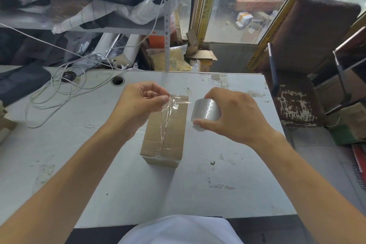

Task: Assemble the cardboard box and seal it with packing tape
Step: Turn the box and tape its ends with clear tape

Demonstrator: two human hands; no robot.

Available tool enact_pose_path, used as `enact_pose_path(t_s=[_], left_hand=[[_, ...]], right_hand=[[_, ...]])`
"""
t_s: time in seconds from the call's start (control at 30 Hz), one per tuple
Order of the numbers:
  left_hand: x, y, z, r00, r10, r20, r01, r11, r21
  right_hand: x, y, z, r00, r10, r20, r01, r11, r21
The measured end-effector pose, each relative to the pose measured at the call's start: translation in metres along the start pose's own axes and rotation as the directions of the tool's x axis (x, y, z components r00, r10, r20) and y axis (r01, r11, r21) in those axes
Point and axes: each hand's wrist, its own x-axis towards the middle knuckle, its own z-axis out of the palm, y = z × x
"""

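A closed cardboard box (164,130) lies mid-table (227,194), long axis running away from the person, bare tabletop on all sides. Above it, the left hand (138,103) pinches a clear tape strip (168,113); the right hand (231,117) grips the tape roll (206,110). White cables (59,93) coil far left.
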Motion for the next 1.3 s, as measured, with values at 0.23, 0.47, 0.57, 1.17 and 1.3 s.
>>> enact_pose_path(t_s=[0.23,0.47,0.57,1.17,1.3], left_hand=[[0.013,-0.007,-0.005,0.996,-0.002,-0.086,-0.001,0.999,-0.033],[0.033,-0.022,-0.023,0.989,-0.050,-0.138,0.036,0.994,-0.104],[0.045,-0.026,-0.037,0.989,-0.065,-0.132,0.051,0.993,-0.105],[0.101,-0.062,-0.055,0.987,-0.123,-0.107,0.112,0.989,-0.102],[0.104,-0.066,-0.051,0.978,-0.203,-0.053,0.194,0.970,-0.149]], right_hand=[[0.005,0.001,0.008,0.999,0.019,0.046,-0.020,0.999,0.032],[0.026,0.011,0.025,0.984,0.075,0.159,-0.065,0.996,-0.066],[0.033,0.023,0.029,0.973,0.133,0.189,-0.101,0.980,-0.170],[0.064,0.067,0.061,0.964,0.150,0.218,-0.126,0.985,-0.120],[0.070,0.078,0.064,0.970,0.162,0.182,-0.142,0.983,-0.120]])
